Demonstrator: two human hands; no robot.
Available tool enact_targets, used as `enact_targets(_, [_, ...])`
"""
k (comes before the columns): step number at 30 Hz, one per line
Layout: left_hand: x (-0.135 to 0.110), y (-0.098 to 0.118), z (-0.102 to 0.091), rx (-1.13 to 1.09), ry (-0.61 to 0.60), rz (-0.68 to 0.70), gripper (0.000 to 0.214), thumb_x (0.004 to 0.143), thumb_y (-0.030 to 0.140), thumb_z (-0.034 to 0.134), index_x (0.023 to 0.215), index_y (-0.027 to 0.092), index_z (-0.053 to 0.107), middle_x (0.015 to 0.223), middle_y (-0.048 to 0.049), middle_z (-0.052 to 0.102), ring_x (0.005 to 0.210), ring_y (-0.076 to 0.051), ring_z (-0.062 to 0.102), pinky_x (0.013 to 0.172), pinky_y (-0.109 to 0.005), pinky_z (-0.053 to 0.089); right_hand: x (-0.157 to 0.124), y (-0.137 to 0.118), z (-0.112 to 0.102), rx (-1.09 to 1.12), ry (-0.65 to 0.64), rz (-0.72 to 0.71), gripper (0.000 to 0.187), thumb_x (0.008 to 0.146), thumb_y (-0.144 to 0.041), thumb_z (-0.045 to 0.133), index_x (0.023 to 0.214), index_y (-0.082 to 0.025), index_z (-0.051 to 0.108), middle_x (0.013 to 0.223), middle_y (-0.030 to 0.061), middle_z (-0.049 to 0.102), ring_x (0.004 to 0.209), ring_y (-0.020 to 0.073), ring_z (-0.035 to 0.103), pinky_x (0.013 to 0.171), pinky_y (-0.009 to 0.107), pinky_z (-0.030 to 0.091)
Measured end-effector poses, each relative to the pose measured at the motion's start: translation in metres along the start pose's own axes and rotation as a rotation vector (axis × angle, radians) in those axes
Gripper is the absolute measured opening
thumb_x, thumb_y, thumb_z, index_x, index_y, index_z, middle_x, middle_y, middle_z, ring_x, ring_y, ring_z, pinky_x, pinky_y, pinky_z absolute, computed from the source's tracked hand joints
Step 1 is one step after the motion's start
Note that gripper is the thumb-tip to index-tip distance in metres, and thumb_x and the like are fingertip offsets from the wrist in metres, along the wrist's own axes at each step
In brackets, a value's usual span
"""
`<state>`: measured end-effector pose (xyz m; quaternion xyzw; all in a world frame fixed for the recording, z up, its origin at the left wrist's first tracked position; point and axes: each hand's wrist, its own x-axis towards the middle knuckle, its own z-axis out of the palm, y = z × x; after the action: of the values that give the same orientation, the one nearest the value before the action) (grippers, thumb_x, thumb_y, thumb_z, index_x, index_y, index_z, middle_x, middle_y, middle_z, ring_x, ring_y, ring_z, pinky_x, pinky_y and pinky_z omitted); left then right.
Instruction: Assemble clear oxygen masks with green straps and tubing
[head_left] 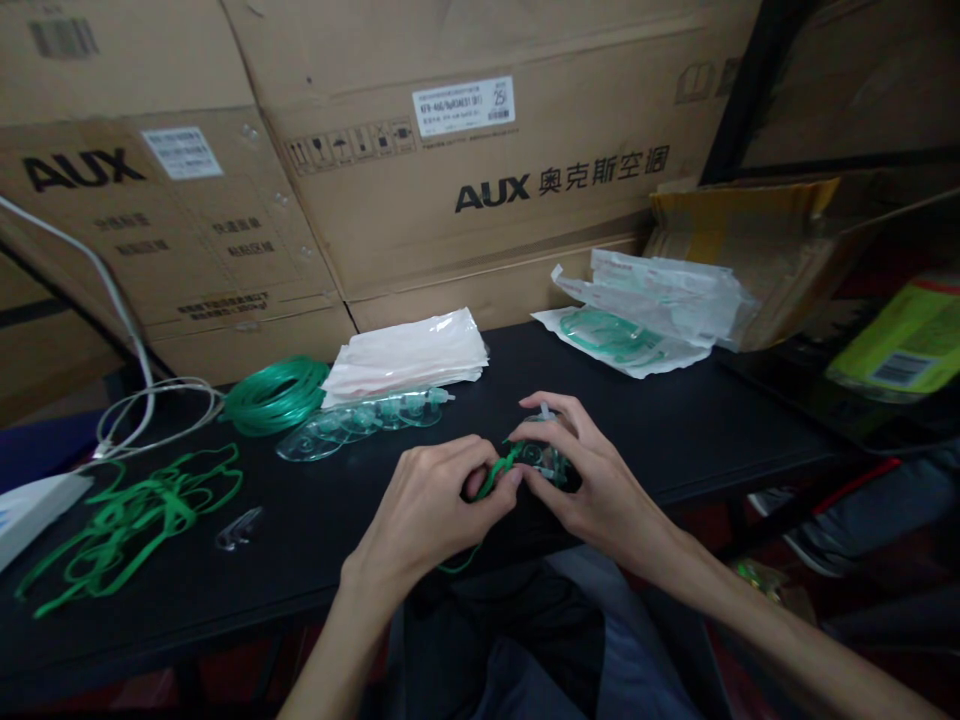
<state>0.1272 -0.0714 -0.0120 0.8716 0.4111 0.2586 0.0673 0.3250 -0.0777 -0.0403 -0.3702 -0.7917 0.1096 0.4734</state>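
Observation:
Over the near edge of the black table, my left hand [427,500] is closed in a pinch on a green elastic strap [496,472]. A loose end of the strap hangs below the fingers. My right hand [600,475] is curled round a clear oxygen mask [534,456], its fingertips against the side where the strap meets it. Fingers partly hide the mask. Behind my left hand lies a row of nested clear masks [352,428] with pale green connectors. A tangled heap of green straps [169,505] rests at the left, with small clear pieces [238,530] beside it.
A coil of green tubing [277,397] and a stack of white pouches [409,358] lie at the back. Pouches with green tubing [630,335] sit at the back right. Large cardboard boxes [390,220] wall off the rear. A white cable [142,340] runs down the left.

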Motion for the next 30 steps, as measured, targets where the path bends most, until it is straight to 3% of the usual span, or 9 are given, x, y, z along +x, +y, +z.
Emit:
enact_targets(4, [0.0006, -0.0024, 0.0010, 0.027, -0.024, -0.053, 0.034, 0.098, 0.042, 0.056, 0.074, 0.020, 0.051, 0.066, 0.0059, 0.046, 0.057, -0.010, 0.043, 0.058, -0.027, 0.028, -0.0021, 0.0008, 0.0010, 0.011, -0.019, -0.054, 0.030, 0.091, -0.005, 0.056, 0.115, -0.022, 0.060, 0.134, 0.0156, 0.048, 0.128, 0.0255, 0.054, 0.105, 0.042, 0.051])
enact_targets(11, [-0.0005, -0.0036, 0.0020, -0.010, -0.065, -0.019, 0.025, 0.099, 0.027, 0.053, 0.075, 0.020, 0.048, 0.069, 0.0065, 0.044, 0.060, -0.010, 0.042, 0.060, -0.027, 0.030, -0.0034, 0.0005, 0.0019, 0.007, -0.032, -0.070, 0.032, 0.091, -0.004, 0.055, 0.118, -0.021, 0.060, 0.136, 0.0160, 0.047, 0.130, 0.0243, 0.053, 0.106, 0.039, 0.049])
enact_targets(20, [-0.0011, -0.0035, 0.0009, -0.072, -0.052, 0.069, 0.022, 0.093, 0.019, 0.055, 0.072, 0.019, 0.048, 0.066, 0.0070, 0.043, 0.057, -0.008, 0.040, 0.058, -0.024, 0.030, -0.0003, -0.0008, 0.0022, 0.000, -0.010, -0.039, 0.032, 0.088, -0.004, 0.057, 0.116, -0.020, 0.060, 0.132, 0.0161, 0.050, 0.126, 0.0248, 0.056, 0.104, 0.039, 0.051])
enact_targets(30, [-0.0043, 0.0001, -0.0025, -0.196, -0.015, 0.180, 0.015, 0.076, 0.008, 0.058, 0.065, 0.017, 0.053, 0.061, 0.0074, 0.043, 0.054, -0.006, 0.036, 0.053, -0.022, 0.027, 0.0013, 0.0013, 0.0038, -0.085, 0.088, 0.075, 0.028, 0.088, -0.006, 0.055, 0.111, -0.022, 0.060, 0.126, 0.0137, 0.053, 0.121, 0.0256, 0.059, 0.100, 0.040, 0.052])
